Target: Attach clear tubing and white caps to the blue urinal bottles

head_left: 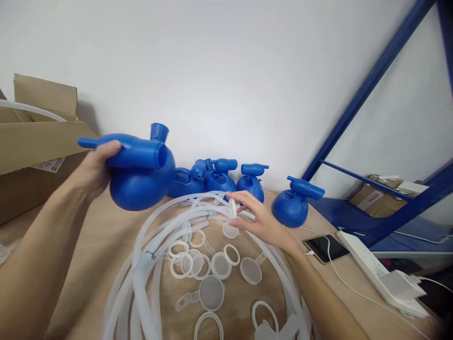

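My left hand (97, 170) is wrapped round the neck of a blue plastic bottle (141, 184), raised above the table at the left. Its body is round, with a wide open mouth facing right and a short flared tube on top. Further right, my right hand (260, 219) pinches a white plastic ring (232, 208) upright between thumb and fingers, above the coiled hose. Below it lie loose white rings (231, 255) and translucent caps with tabs (211, 293), all inside the loop of clear hose (141, 278).
Several similar blue bottles (249, 188) stand along the wall, one bottle (290, 208) apart at right. An open cardboard box (42, 141) is at left. A phone (326, 249), a power strip (375, 269) and cables lie at right, beside a blue metal rack (368, 85).
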{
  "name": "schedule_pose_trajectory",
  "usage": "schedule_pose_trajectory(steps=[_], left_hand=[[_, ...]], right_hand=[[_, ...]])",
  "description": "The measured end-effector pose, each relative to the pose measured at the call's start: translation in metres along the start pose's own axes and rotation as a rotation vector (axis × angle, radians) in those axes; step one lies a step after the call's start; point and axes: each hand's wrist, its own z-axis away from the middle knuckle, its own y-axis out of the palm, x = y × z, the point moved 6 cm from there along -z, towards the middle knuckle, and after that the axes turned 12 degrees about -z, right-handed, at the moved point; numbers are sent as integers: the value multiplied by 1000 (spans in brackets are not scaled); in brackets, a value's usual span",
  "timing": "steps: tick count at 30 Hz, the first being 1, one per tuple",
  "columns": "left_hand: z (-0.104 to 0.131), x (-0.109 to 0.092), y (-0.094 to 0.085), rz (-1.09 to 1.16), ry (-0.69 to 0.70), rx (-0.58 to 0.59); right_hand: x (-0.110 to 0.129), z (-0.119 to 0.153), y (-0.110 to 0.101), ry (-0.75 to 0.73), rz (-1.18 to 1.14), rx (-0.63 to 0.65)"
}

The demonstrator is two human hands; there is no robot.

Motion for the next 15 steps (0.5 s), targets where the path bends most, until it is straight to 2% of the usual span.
schedule_pose_trajectory(steps=[2, 4, 6, 8, 11, 15], left_hand=[[16, -4, 30, 115, -54, 116], [37, -8, 63, 153, -94, 257], [59, -16, 93, 158, -68, 400], [78, -27, 114, 137, 3, 494], [97, -39, 128, 116, 76, 535], [104, -36, 132, 154, 71, 570]], right_hand=[[12, 1, -2, -118, -91, -157], [17, 3, -1, -185, -119, -259], [20, 5, 1, -238, -93, -323], [23, 7, 3, -284, -29, -364], [28, 12, 3, -356, 72, -400], [40, 18, 4, -494, 197, -409]])
